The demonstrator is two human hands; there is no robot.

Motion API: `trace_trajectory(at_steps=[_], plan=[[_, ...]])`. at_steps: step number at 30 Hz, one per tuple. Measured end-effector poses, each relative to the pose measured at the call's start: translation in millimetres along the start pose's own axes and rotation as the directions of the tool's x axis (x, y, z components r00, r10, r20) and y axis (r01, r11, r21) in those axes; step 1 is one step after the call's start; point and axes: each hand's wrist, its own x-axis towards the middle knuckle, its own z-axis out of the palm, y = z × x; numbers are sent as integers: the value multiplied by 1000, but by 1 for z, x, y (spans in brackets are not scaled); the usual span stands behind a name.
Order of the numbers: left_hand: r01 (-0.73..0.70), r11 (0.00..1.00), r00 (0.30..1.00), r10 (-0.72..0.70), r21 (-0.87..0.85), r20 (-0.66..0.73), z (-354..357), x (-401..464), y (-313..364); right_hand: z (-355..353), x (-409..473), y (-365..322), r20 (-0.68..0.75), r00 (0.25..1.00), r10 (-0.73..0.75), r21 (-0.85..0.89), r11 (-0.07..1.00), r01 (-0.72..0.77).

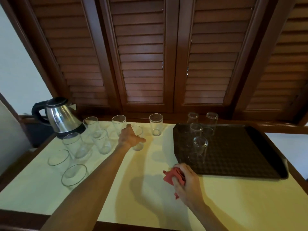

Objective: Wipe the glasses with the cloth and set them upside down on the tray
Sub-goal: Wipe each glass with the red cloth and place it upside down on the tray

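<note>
Tabletop [150, 189]: pale yellow, below brown louvred shutters [141, 55].
Glass [138, 139]: clear, upright, gripped by my left fingers [131, 136].
Cloth [173, 176]: red, bunched in my right fingers [186, 179].

The room is dim and warm-toned, with the brightest patch on the pale desk [150, 189] at the centre. Light falls from above and behind the viewer, so both arms throw soft, wide shadows toward 12 o'clock and 1 o'clock across the desk. The kettle [63, 117] at 9 o'clock carries streaky glare on its steel. The shutters [141, 55] at 12 o'clock stay dark. Wide-angle distortion bends straight edges outward toward 3 and 9 o'clock. Detail is soft throughout; the glasses [75, 144] at 9 o'clock look smeared and faint.
</note>
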Motion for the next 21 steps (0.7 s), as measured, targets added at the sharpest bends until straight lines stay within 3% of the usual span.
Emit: trace_trajectory(at_steps=[2,4,7,9,10,13,16,19,21], plan=[[14,993,1000,-16,-117,-22,5,-1,-8,8,0,-11,-24,993,119,104,988,-116],[21,978,998,-33,-206,-56,6,-3,-13,11,4,-29,-56,953,298,354,898,-260],[-26,952,994,-7,-305,-106,-3,-10,-15,7,15,-57,75,763,642,774,445,-451],[-91,922,988,38,-376,-147,-16,-17,-16,-2,21,-73,218,672,708,856,191,-480],[-130,902,984,66,-412,-167,-25,-22,-17,-8,22,-82,264,662,702,862,137,-488],[-224,802,970,129,-553,-206,-55,-49,-17,-22,23,-105,299,705,644,857,143,-494],[-287,681,958,200,-674,-207,-84,-86,-17,-29,27,-129,228,770,596,892,189,-410],[-204,448,962,255,-870,-94,-101,-125,-17,-24,26,-153,107,830,548,908,287,-306],[-79,294,960,281,-952,7,-103,-144,-16,-14,22,-175,2,893,451,883,419,-213]])
